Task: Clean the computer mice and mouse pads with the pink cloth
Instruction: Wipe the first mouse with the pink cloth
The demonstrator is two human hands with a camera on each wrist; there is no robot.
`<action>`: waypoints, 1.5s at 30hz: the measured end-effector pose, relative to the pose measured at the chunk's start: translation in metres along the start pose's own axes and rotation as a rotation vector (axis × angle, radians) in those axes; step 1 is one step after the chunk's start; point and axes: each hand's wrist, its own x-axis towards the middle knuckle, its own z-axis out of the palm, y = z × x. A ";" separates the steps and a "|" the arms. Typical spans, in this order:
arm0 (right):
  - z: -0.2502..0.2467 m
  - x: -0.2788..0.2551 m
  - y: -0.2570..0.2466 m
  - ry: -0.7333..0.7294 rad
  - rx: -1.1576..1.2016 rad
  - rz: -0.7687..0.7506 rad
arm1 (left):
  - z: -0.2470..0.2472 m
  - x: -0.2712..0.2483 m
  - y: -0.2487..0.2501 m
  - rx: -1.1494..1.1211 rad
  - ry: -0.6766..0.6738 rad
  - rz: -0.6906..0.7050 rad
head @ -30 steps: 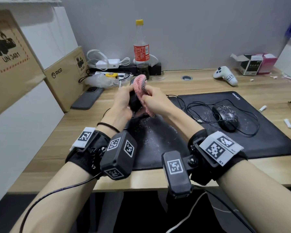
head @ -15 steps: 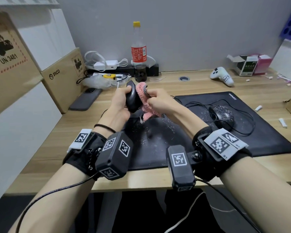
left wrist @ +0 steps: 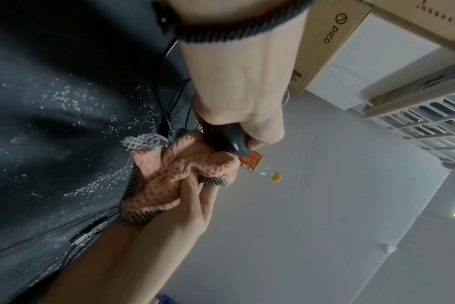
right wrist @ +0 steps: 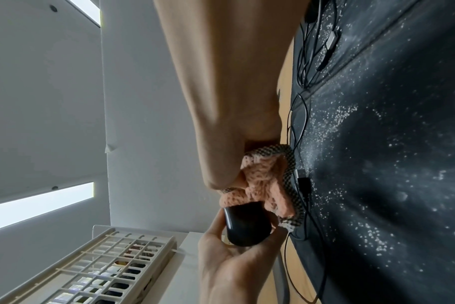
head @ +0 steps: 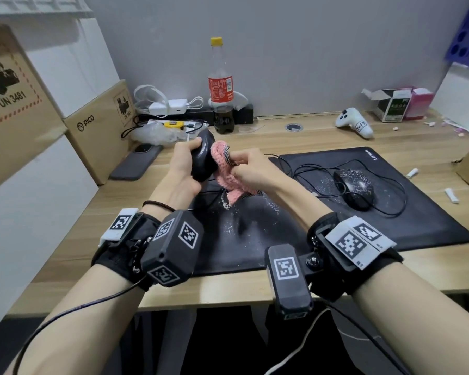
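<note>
My left hand [head: 186, 163] grips a black mouse [head: 202, 156] lifted above the desk, its body upright. My right hand [head: 248, 169] holds the bunched pink cloth [head: 224, 171] with a checked border pressed against the mouse's right side. In the left wrist view the pink cloth [left wrist: 174, 174] sits below the black mouse [left wrist: 225, 139]. The right wrist view shows the black mouse [right wrist: 244, 224] in my left palm with the pink cloth [right wrist: 262, 185] on it. A second black mouse [head: 354, 188], speckled with white powder, lies on the large black mouse pad [head: 406, 226]. White powder dusts the pad.
A cola bottle [head: 221, 87], chargers and a power strip stand at the back of the wooden desk [head: 71, 255]. Cardboard boxes [head: 98, 131] and a phone [head: 136, 165] are at the left. A white controller [head: 354, 125] and small boxes [head: 398, 104] are at the right. Mouse cables loop across the pad.
The mouse has turned in my left hand to show more of its dark body. The pink cloth has slid from the mouse's top down to its right side.
</note>
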 end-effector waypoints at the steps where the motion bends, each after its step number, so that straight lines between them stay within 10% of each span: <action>1: -0.002 -0.003 -0.004 -0.018 -0.004 0.000 | -0.002 0.000 0.001 -0.007 -0.006 -0.006; 6: -0.010 -0.006 -0.024 -0.115 -0.042 0.005 | -0.015 -0.003 0.003 -0.115 -0.044 -0.005; 13: -0.005 0.015 -0.026 0.201 0.058 0.019 | -0.022 -0.008 0.001 -0.099 -0.043 -0.013; 26: 0.015 0.003 -0.019 0.155 -0.307 -0.193 | -0.013 -0.001 -0.008 -0.055 -0.005 -0.005; 31: 0.002 -0.002 -0.025 -0.076 -0.115 -0.127 | -0.021 0.003 -0.008 -0.131 -0.006 -0.005; 36: -0.008 0.023 -0.028 0.225 -0.003 -0.074 | -0.008 -0.004 -0.004 -0.086 -0.072 0.094; 45: 0.017 0.019 -0.017 0.185 -0.210 -0.221 | -0.002 -0.002 -0.007 -0.167 -0.049 -0.013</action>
